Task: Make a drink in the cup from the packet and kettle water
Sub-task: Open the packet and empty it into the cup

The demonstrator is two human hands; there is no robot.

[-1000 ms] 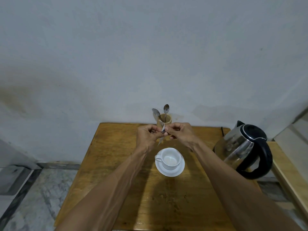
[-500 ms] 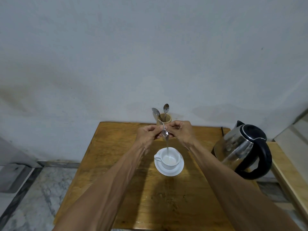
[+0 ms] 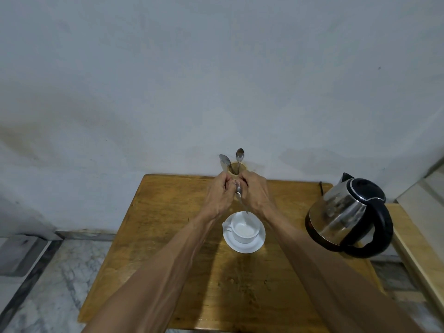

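Both hands (image 3: 236, 192) pinching slim packet (image 3: 238, 191), long axis upright, lower end over cup (image 3: 243, 227).

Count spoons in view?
2, both upright in the wooden holder at the table's far edge: left spoon, right spoon. Hands may hide more.
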